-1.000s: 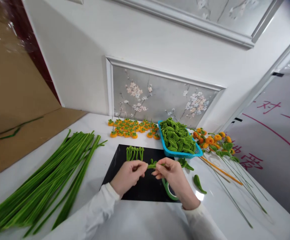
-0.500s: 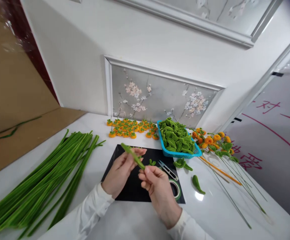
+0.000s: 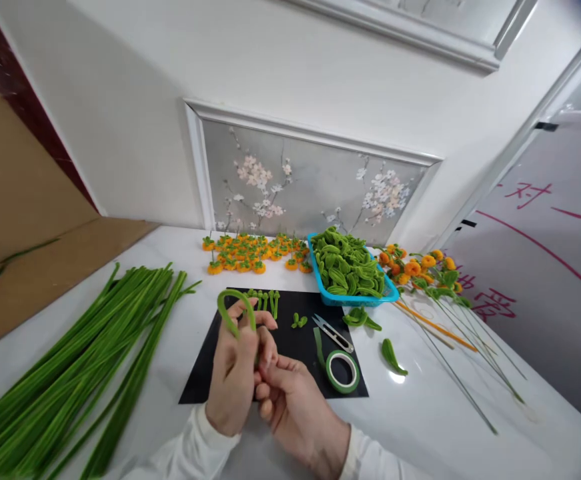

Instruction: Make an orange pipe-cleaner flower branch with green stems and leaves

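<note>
Item, in the left hand point(image 3: 233, 383): one slender fuzzy green strip point(image 3: 221, 308), bent into an upright loop, standing above the back of the hand and between the raised fingers; lower part hidden by the fingers. Grip: fingers bent, closed on the strip, palm turned toward the other hand.

Item, the right hand point(image 3: 305, 413): thumb and fingers drawn together, tips touching the left fingertips, below the loop and to its right; any piece pinched between them hidden from view. White sleeves point(image 3: 375, 460) at both wrists.

Beneath and beyond the hands: one flat black mat point(image 3: 295, 343) on a glossy white table point(image 3: 435, 427). On the mat: a row of short green fuzzy stems point(image 3: 265, 303) at the far edge, partly behind the left fingers; one small green leaf sprig point(image 3: 299, 321); silver metal snips point(image 3: 333, 333), tips pointing away to the left; a roll of green tape point(image 3: 343, 389), lying flat, loose end toward the snips.

Right of the mat: a cluster of green leaves point(image 3: 361, 319) and a single green leaf point(image 3: 393, 357). Beyond: a blue plastic basket point(image 3: 360, 301), heaped with curled green fuzzy pieces point(image 3: 347, 263); beside it, to the left, rows of small orange flowers point(image 3: 240, 257); to the right, long-stemmed orange blooms point(image 3: 413, 269). Far left: a bundle of long green fuzzy stems point(image 3: 95, 360).
</note>
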The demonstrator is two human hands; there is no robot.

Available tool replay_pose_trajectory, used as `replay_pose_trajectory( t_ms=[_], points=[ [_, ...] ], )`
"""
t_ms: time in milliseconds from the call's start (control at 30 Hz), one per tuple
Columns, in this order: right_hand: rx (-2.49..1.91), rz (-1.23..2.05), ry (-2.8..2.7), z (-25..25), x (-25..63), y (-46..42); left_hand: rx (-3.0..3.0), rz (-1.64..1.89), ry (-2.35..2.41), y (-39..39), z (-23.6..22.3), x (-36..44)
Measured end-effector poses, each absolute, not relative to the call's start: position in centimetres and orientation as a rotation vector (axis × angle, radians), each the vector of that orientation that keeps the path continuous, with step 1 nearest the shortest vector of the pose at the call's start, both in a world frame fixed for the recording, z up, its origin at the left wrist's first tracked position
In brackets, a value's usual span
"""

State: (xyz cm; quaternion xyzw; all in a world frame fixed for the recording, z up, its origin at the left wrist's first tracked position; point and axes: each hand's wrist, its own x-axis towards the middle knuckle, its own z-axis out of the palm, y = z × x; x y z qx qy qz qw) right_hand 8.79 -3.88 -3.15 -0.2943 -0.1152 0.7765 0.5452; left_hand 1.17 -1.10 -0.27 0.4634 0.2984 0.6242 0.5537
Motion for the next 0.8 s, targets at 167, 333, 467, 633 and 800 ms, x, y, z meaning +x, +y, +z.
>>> replay_pose_trajectory(
  t_ms=[167, 333, 467, 633, 800],
  points=[
    [-0.751, 1.821, -0.313, -3.3, 8.7, -4.0, 1.069, 1.514, 0.844, -0.2, 0.6, 0.8],
    [-0.87, 1.815, -0.59, -3.9, 7.6, -4.1, 0.843, 1.536, 0.965, 1.9, 1.2, -0.3],
    [-0.898, 1.796, -0.753, -3.9, 7.3, -4.4, 0.709, 1.502, 0.957, 3.1, 1.3, -1.4],
    [-0.86, 1.897, -0.933, -4.2, 7.7, -4.7, 0.67, 1.55, 0.9, 4.3, 1.6, -2.5],
    [-0.859, 1.914, -1.153, -4.7, 7.6, -5.0, 0.677, 1.526, 0.846, 4.9, 1.4, -2.8]
  ],
)
